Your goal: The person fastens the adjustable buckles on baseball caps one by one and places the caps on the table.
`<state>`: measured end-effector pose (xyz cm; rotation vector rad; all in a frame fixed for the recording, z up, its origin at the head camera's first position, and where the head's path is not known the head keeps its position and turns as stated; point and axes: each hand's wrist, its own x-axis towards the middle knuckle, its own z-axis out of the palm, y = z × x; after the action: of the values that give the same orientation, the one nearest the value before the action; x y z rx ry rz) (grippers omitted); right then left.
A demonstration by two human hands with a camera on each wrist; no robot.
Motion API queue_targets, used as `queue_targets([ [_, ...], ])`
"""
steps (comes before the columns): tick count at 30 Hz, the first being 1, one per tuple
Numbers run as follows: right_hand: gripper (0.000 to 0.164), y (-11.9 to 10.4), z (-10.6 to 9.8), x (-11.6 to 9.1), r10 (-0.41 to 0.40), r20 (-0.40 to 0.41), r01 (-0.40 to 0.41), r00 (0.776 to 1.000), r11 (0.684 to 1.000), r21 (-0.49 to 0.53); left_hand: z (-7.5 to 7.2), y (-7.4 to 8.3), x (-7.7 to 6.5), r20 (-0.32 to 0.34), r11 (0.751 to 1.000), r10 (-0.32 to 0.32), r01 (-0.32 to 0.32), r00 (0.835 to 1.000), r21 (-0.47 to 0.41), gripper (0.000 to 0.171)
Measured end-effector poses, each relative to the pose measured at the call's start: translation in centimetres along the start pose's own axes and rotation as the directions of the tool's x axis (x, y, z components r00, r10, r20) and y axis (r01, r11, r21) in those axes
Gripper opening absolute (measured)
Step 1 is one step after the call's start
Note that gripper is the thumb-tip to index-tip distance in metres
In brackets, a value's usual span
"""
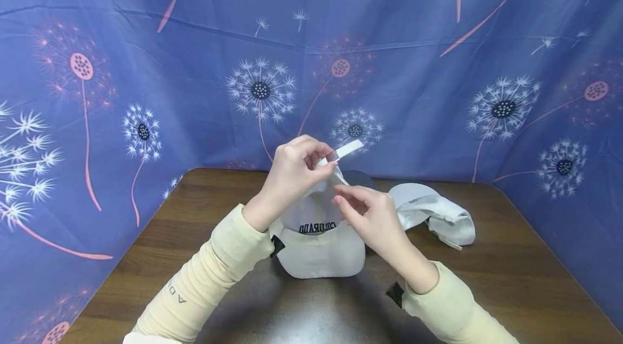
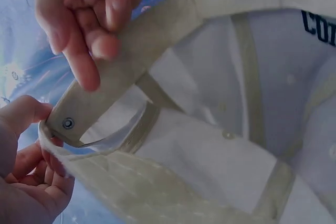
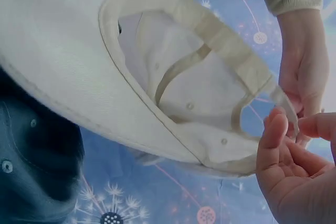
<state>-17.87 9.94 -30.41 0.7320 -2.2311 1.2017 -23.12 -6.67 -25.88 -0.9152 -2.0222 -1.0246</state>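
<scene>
A white cap (image 1: 316, 255) with dark COLORADO lettering hangs brim toward me over the table, its inside showing in both wrist views. My left hand (image 1: 297, 176) pinches the narrow strap (image 1: 350, 148) at the back of the cap between thumb and fingers. In the left wrist view a metal snap (image 2: 67, 123) shows on the band beside those fingertips. My right hand (image 1: 372, 214) is just to the right, thumb and index finger apart and close to the strap's lower part. In the left wrist view its loosely extended fingers (image 2: 89, 74) overlap the cap's band.
A folded white cap (image 1: 433, 214) lies on the brown wooden table (image 1: 160, 257) to the right. Behind the held cap is a dark cap (image 3: 37, 156). A blue dandelion-print cloth (image 1: 413, 63) hangs along the table's back and sides.
</scene>
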Motion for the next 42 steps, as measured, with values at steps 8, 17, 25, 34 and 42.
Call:
queue_targets([
  [8, 0.028, -1.5, -0.8, 1.3, 0.012, -0.086, -0.008, 0.996, 0.999, 0.054, 0.0, 1.0, 0.3, -0.079, 1.0, 0.021, -0.021, 0.997, 0.0, 0.01],
  [17, 0.026, -0.2, -0.3, 0.1, 0.154, -0.055, -0.133, 0.987, 0.953, 0.271, 0.8, 1.7, -1.7, -0.173, 1.0, -0.012, 0.015, 0.985, 0.013, 0.01],
  [25, 0.025, 0.9, 0.5, -0.7, 0.238, 0.021, -0.223, 0.971, 0.87, 0.439, 1.2, 2.1, -3.5, -0.232, 1.0, -0.018, 0.023, 0.972, 0.019, 0.011],
  [34, 0.017, 0.6, 1.4, -0.7, 0.342, 0.185, -0.353, 0.921, 0.535, 0.768, 1.6, 2.6, -4.6, -0.24, 0.999, -0.044, 0.041, 0.97, -0.019, 0.012],
  [42, 0.016, 0.4, 1.6, -0.4, 0.362, 0.183, -0.357, 0.914, 0.507, 0.785, 1.7, 2.7, -5.4, -0.228, 0.998, -0.058, 0.054, 0.972, -0.024, 0.013],
])
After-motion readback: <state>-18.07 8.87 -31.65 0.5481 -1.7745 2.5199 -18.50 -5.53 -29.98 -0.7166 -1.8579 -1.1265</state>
